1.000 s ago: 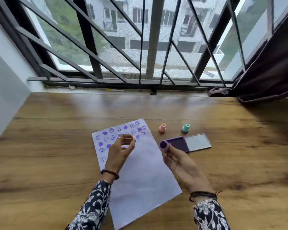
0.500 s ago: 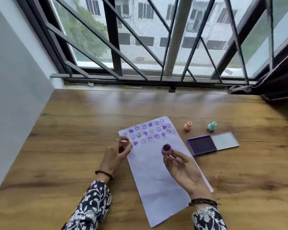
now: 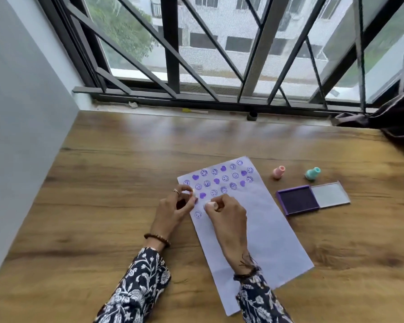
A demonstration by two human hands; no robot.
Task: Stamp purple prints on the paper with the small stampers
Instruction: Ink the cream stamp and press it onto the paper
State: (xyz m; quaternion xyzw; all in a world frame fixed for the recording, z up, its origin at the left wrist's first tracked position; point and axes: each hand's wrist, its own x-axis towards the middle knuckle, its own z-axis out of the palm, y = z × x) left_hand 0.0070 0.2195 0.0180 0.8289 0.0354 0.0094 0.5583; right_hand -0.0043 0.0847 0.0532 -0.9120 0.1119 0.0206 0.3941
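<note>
On the wooden worktop (image 3: 103,206), the left hand (image 3: 173,210) rests at the left edge of the sheet of paper (image 3: 261,229), its thumb and forefinger curled together around a small pale stamper (image 3: 192,194) that shows only as a sliver between the fingertips. Just to its right the right hand (image 3: 229,217) is turned knuckles-up over the paper, fingers bunched and pinching a second pale stamper (image 3: 210,204), whose end peeks out at the fingertips; whether its face touches the sheet cannot be told. The paper lies slantwise near the worktop's middle, and its far end carries rows of purple prints (image 3: 219,178), smiling faces and hearts, with one lone face print (image 3: 198,214) just beside the right hand's fingertips. Farther right, off the paper, a pink stamper (image 3: 278,172) and a teal stamper (image 3: 312,173) stand apart from each other, and nearer than those lies an open purple ink pad (image 3: 297,200) with its clear lid (image 3: 329,194) folded flat to the right.
</note>
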